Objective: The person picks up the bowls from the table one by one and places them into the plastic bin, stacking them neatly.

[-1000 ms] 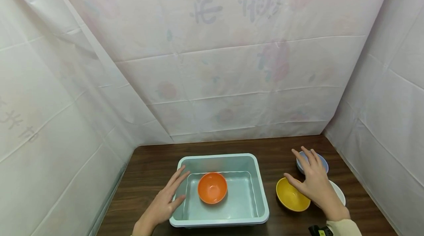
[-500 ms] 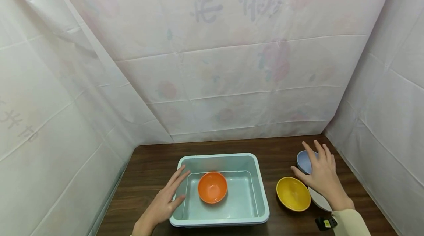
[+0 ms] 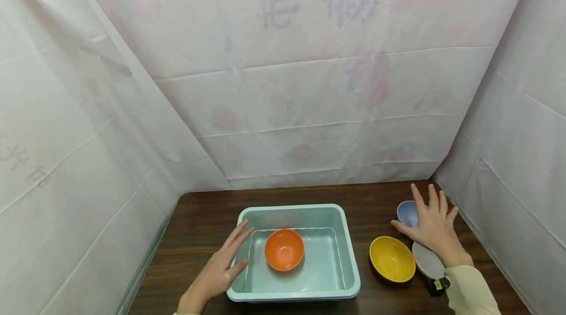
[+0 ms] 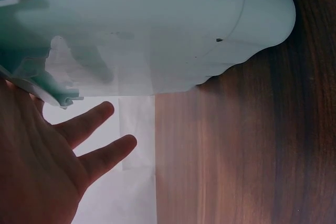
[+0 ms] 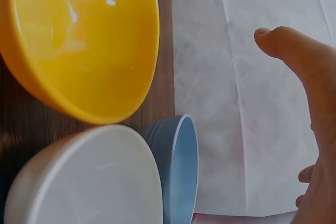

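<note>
My left hand (image 3: 216, 273) rests at the left rim of the pale green tray (image 3: 293, 297), fingers spread; the left wrist view shows this hand (image 4: 50, 156) against the tray's side (image 4: 157, 35). An orange bowl (image 3: 284, 250) sits inside the tray. On the right, my other hand (image 3: 435, 229) hovers with spread fingers over the blue bowl (image 3: 406, 214), partly covering it. Nearer me stand a yellow bowl (image 3: 391, 259) and a white bowl (image 3: 428, 262). In the right wrist view the hand (image 5: 310, 93) is apart from the yellow (image 5: 89, 45), white (image 5: 105, 182) and blue (image 5: 184, 171) bowls.
The dark wooden table (image 3: 199, 221) carries the tray and bowls. White printed sheets (image 3: 309, 108) hang behind it and along both sides, the right one (image 3: 522, 172) close to the right hand.
My right hand has moved right and slightly away from me, uncovering more of the white bowl and the left part of the blue one. The left hand has kept its place at the tray.
</note>
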### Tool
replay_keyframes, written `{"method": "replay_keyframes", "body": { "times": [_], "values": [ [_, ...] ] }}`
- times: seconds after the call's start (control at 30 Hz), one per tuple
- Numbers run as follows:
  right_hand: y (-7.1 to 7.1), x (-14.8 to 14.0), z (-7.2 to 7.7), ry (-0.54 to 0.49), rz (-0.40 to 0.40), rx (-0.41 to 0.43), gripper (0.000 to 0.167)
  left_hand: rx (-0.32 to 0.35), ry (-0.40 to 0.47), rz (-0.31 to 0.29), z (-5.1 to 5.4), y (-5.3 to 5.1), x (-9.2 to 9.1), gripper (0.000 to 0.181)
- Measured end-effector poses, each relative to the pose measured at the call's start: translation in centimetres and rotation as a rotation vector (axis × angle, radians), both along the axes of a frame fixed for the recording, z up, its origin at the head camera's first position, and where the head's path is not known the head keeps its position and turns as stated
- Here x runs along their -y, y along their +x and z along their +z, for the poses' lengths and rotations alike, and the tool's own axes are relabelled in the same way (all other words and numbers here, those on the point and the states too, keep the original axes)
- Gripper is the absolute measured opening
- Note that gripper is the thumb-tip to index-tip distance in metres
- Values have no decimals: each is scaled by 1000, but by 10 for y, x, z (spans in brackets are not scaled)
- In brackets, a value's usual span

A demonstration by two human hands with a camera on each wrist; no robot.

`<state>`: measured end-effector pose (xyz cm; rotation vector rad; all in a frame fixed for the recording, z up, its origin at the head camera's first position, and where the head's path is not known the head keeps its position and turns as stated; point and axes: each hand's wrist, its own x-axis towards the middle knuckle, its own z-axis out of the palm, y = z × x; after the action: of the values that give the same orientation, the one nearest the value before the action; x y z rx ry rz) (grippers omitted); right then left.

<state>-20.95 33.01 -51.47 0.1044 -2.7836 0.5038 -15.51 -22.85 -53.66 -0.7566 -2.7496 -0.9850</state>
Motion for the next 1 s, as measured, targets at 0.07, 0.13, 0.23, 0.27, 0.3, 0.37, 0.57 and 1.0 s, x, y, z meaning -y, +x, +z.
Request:
{"method": "replay_keyframes", "body": {
  "times": [0.07,0.13,0.23,0.27,0.3,0.37,0.57,1.0],
  "values": [
    [-3,-3,-1,6,-6,32,125,0,5,6,1,0,0,61],
    [-6,-6,-2,9,-11,62,126,-4,9,7,1,0,-1,62],
    [-11,-11,-4,8,-12,107,128,-10,13,5,2,0,-1,63],
    [-13,-12,-4,6,-11,123,129,-13,12,5,1,0,-1,63],
    [-14,-14,-4,1,-8,139,129,-14,10,5,1,0,-1,63],
    [-17,-17,-5,-3,-4,177,130,-17,10,4,1,0,-1,64],
    [-25,-23,-5,-19,2,306,132,-23,13,-5,0,-1,0,64],
    [-40,-27,-6,-7,-10,478,129,-31,-7,-8,-2,-1,0,64]
  ]
}}
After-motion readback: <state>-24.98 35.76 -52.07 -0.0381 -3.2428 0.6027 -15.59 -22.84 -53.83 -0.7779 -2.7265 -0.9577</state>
